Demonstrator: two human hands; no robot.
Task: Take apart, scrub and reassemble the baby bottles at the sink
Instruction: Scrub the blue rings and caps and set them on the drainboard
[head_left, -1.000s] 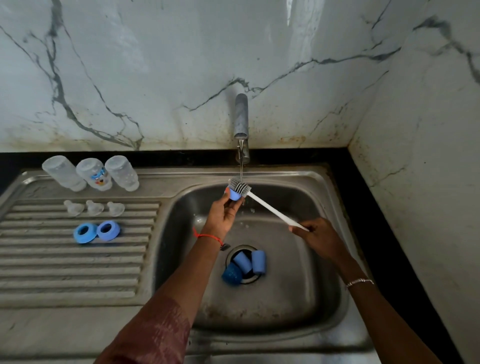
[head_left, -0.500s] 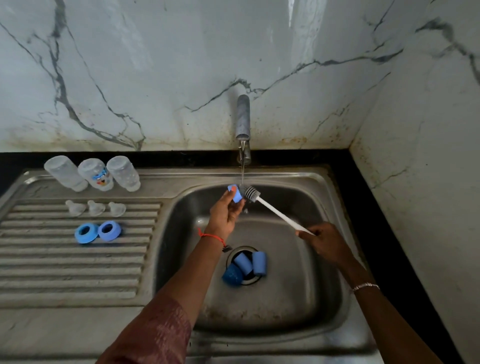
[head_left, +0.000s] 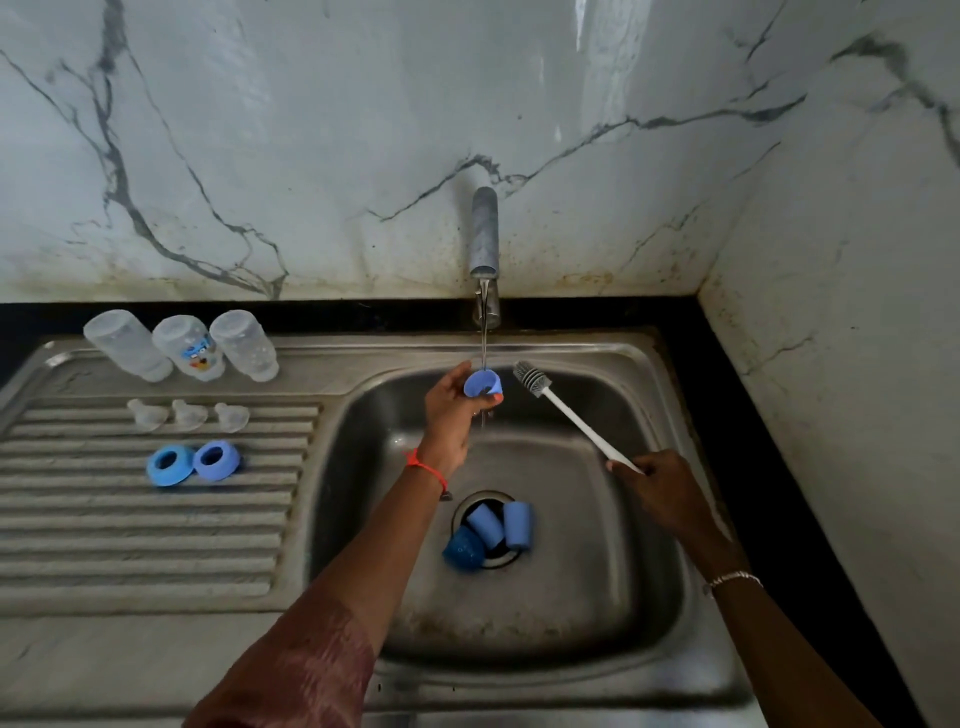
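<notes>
Steel sink (head_left: 597, 597) holds three blue pieces (head_left: 485, 525) over its drain (head_left: 506, 560). Left hand (head_left: 452, 415) fingers pinch a blue cap (head_left: 483, 383) under the tap (head_left: 484, 234); right hand (head_left: 660, 483) fingers grip the brush (head_left: 576, 420) at 3 o'clock.

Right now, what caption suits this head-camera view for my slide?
Left hand holds a small blue plastic part under the grey metal tap; right hand grips a white bottle brush.

brush (head_left: 532, 379) | pulled right, off cap (head_left: 483, 384) | cap now under stream (head_left: 483, 343)

Dim, wall glare, wide-angle edge bend.
</notes>
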